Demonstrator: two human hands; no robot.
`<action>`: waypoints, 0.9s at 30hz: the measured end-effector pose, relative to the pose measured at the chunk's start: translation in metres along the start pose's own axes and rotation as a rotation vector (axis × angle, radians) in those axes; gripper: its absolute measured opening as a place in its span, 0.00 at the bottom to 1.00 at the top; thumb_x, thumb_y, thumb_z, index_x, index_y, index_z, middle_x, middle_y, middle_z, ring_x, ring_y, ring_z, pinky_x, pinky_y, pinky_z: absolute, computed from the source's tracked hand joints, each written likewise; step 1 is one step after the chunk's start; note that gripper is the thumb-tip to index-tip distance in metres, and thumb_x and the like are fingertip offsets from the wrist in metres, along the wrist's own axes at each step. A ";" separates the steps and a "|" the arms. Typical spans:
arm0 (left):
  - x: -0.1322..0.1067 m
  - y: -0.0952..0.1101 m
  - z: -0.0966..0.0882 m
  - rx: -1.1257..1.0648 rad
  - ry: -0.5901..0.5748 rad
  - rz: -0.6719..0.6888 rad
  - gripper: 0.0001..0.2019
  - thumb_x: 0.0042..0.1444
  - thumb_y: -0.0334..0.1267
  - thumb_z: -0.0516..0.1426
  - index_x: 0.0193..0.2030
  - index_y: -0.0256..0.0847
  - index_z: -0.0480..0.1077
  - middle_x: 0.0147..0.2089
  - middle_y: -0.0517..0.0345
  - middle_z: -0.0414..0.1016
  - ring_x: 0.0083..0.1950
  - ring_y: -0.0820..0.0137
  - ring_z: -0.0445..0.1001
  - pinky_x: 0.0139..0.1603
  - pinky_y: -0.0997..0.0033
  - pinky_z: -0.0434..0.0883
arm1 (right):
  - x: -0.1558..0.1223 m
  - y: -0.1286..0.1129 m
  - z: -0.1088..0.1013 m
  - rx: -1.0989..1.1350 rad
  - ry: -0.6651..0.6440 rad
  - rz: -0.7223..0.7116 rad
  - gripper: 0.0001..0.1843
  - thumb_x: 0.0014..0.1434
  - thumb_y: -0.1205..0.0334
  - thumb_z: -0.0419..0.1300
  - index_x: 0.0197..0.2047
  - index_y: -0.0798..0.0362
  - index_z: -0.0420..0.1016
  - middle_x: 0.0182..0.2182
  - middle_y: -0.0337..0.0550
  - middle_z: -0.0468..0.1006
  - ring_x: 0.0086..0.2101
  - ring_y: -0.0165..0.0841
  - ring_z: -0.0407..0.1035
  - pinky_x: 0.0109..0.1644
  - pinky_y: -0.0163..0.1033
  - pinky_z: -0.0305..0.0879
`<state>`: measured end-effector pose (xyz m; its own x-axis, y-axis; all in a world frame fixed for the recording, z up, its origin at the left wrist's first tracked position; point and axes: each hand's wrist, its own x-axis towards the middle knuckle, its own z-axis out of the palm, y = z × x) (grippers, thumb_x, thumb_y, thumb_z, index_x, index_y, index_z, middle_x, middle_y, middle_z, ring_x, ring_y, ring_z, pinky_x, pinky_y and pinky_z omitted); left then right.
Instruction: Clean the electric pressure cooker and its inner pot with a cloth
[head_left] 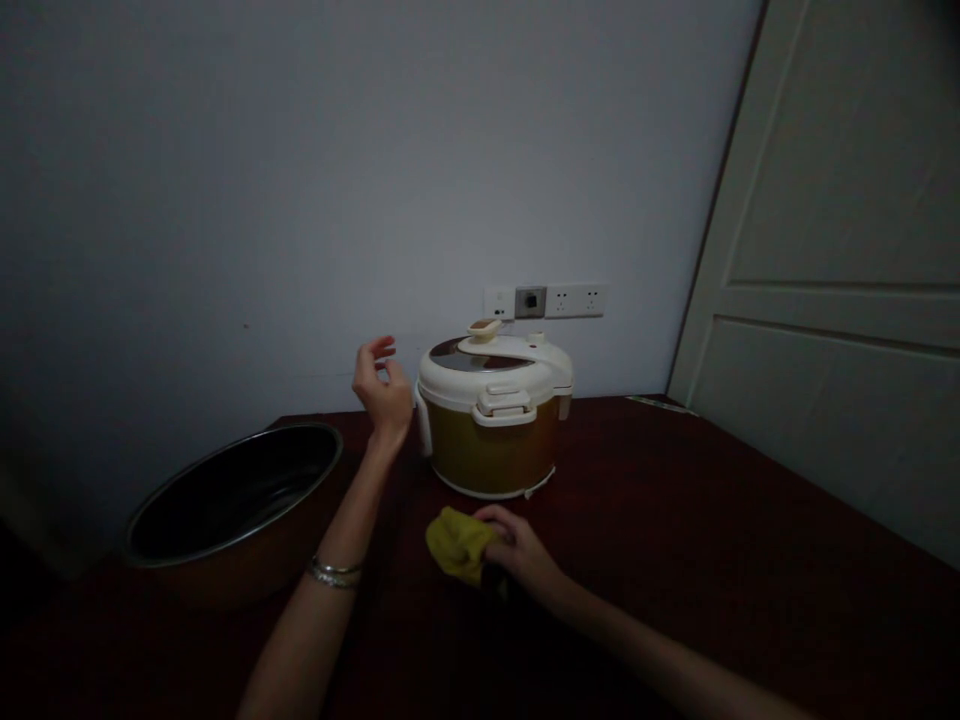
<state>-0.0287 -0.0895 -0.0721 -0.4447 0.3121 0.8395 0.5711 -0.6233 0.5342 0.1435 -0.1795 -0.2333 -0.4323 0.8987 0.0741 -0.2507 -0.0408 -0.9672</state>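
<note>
A white and gold electric pressure cooker (491,440) stands on the dark red table with its lid on. My left hand (384,388) is raised just left of the cooker, fingers apart and curled a little, with nothing in it. In front of the cooker, my right hand (521,550) grips a crumpled yellow cloth (459,545) low over the tabletop. Whether the cloth touches the table is too dark to tell.
A large round basin (232,500) with a dark inside sits at the left, beside my left forearm. Wall sockets (576,300) are set behind the cooker. A pale door (840,300) borders the table on the right. The dark table (675,500) reaches back to the wall.
</note>
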 end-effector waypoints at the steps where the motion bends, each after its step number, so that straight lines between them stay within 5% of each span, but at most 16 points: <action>1: -0.004 0.016 -0.008 -0.028 -0.024 0.036 0.17 0.52 0.29 0.46 0.47 0.38 0.67 0.44 0.51 0.73 0.44 0.66 0.73 0.47 0.64 0.69 | -0.001 -0.002 -0.013 -0.004 0.016 0.004 0.14 0.39 0.64 0.60 0.34 0.52 0.71 0.26 0.36 0.76 0.28 0.32 0.70 0.32 0.35 0.63; 4: -0.033 0.052 -0.031 -0.009 -0.205 0.175 0.12 0.54 0.34 0.47 0.37 0.39 0.71 0.35 0.52 0.73 0.37 0.66 0.73 0.42 0.63 0.70 | -0.002 -0.001 -0.047 -0.032 0.037 0.026 0.11 0.40 0.62 0.58 0.30 0.52 0.73 0.25 0.38 0.75 0.28 0.34 0.69 0.32 0.36 0.63; 8: -0.093 0.062 -0.051 0.215 -0.956 0.413 0.12 0.53 0.39 0.51 0.38 0.41 0.74 0.34 0.47 0.76 0.37 0.60 0.74 0.40 0.59 0.70 | -0.004 0.007 -0.069 -0.028 0.117 0.031 0.13 0.43 0.55 0.58 0.31 0.53 0.76 0.29 0.44 0.77 0.34 0.40 0.71 0.39 0.41 0.66; 11: -0.128 0.051 -0.058 0.385 -1.278 0.266 0.23 0.58 0.45 0.48 0.56 0.36 0.65 0.49 0.40 0.73 0.49 0.55 0.72 0.46 0.54 0.69 | -0.006 0.007 -0.066 -0.091 0.020 0.007 0.14 0.42 0.57 0.59 0.32 0.54 0.77 0.29 0.43 0.77 0.33 0.39 0.70 0.39 0.40 0.65; 14: -0.148 0.035 -0.060 0.326 -1.475 -0.038 0.29 0.56 0.55 0.49 0.59 0.37 0.62 0.53 0.44 0.72 0.50 0.58 0.72 0.47 0.60 0.68 | -0.010 0.003 -0.059 -0.171 -0.130 0.008 0.14 0.44 0.59 0.59 0.34 0.55 0.76 0.29 0.41 0.77 0.32 0.37 0.70 0.37 0.39 0.65; 18: -0.160 0.022 -0.060 0.246 -1.486 -0.290 0.24 0.51 0.54 0.55 0.47 0.37 0.70 0.43 0.50 0.76 0.43 0.63 0.73 0.40 0.69 0.68 | -0.012 0.003 -0.056 -0.226 -0.166 -0.040 0.15 0.46 0.57 0.60 0.37 0.55 0.76 0.33 0.43 0.78 0.35 0.38 0.71 0.40 0.40 0.66; 21: -0.158 0.014 -0.064 0.257 -1.447 -0.364 0.19 0.50 0.47 0.55 0.44 0.36 0.70 0.39 0.53 0.76 0.38 0.66 0.73 0.34 0.73 0.66 | -0.008 0.008 -0.060 -0.157 0.002 -0.041 0.19 0.48 0.49 0.61 0.39 0.53 0.75 0.33 0.45 0.79 0.36 0.38 0.72 0.40 0.41 0.66; 25: -0.129 -0.017 -0.076 0.345 -1.380 -0.434 0.10 0.48 0.41 0.54 0.30 0.36 0.71 0.30 0.56 0.75 0.31 0.68 0.72 0.28 0.75 0.63 | -0.002 0.012 -0.066 0.054 0.201 0.051 0.24 0.43 0.43 0.63 0.37 0.54 0.72 0.28 0.46 0.79 0.29 0.37 0.74 0.35 0.42 0.68; 27: -0.108 -0.042 -0.082 0.437 -1.194 -0.530 0.09 0.47 0.41 0.55 0.28 0.36 0.70 0.29 0.56 0.74 0.30 0.68 0.72 0.27 0.74 0.63 | 0.000 0.012 -0.067 0.116 0.229 0.060 0.26 0.40 0.43 0.65 0.36 0.55 0.71 0.26 0.46 0.78 0.26 0.35 0.73 0.32 0.40 0.68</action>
<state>-0.0614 -0.1555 -0.1931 0.0552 0.9983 -0.0161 0.7878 -0.0336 0.6150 0.1985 -0.1510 -0.2616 -0.2455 0.9680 -0.0518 -0.3341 -0.1347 -0.9329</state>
